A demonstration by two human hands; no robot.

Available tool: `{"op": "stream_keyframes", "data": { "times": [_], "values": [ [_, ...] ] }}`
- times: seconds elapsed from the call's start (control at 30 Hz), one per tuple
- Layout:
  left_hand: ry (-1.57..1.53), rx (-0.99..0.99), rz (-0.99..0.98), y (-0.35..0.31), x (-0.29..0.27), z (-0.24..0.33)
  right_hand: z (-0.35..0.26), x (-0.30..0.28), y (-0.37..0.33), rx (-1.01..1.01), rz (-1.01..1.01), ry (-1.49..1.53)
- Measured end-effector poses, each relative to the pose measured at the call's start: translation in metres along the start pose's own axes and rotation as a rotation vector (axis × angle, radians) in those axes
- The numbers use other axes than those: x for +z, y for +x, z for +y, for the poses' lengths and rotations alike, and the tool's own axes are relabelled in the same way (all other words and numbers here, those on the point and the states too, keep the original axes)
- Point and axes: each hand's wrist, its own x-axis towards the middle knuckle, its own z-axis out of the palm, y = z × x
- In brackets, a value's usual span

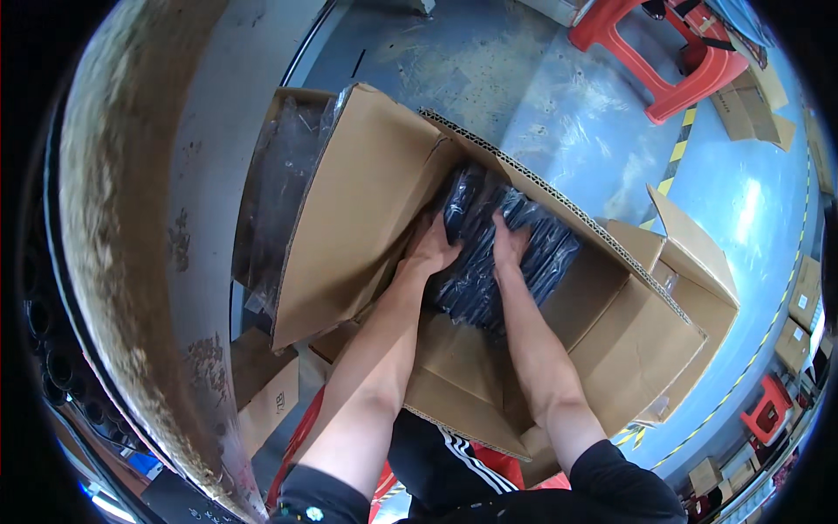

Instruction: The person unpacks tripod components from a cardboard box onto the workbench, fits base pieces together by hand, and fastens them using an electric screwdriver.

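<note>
Both of my hands reach down into an open cardboard box (458, 349). My left hand (434, 248) is closed on a dark item wrapped in clear plastic (463, 199), at the box's left side. Its fingertips are partly hidden behind the item. To the right of it, my right hand (510, 244) has its thumb and fingers closed around the upper edge of the packed row of dark plastic-wrapped items (554, 249). These stand closely side by side in the box. What lies inside the wrapping cannot be made out.
Tall flaps (358, 210) rise on the box's left. Beyond them, another box holds clear plastic bags (292, 166). A worn pale panel (201, 218) stands at far left. More cardboard boxes (694, 262) sit at right; a red stool (663, 83) stands on the blue floor (471, 61).
</note>
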Motion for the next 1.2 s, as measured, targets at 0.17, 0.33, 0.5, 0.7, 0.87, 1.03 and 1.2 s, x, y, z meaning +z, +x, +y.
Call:
{"op": "stream_keyframes", "data": {
  "times": [0.17,0.33,0.5,0.7,0.87,1.03,1.2],
  "values": [
    [-0.269,0.194,0.046,0.042,0.001,0.011,-0.013,-0.008,0.027,-0.022,-0.138,0.344],
    [-0.458,0.073,-0.143,0.051,-0.001,0.002,-0.036,-0.025,0.014,0.178,-0.403,0.362],
    [-0.089,-0.049,-0.07,0.037,0.033,0.032,-0.019,-0.031,0.029,0.223,-0.545,0.392],
    [-0.239,0.172,-0.25,0.033,0.0,0.026,-0.048,-0.038,-0.027,0.082,-0.613,0.481],
    [-0.065,0.047,-0.266,0.001,-0.011,0.029,-0.072,-0.063,-0.072,-0.002,-0.748,0.571],
    [0.008,0.291,-0.315,-0.064,-0.027,0.041,-0.077,-0.094,-0.136,-0.085,-0.701,0.546],
    [-0.324,0.263,-0.182,-0.145,-0.025,0.054,-0.046,-0.119,-0.192,-0.42,-0.317,0.29]
  ]
}}
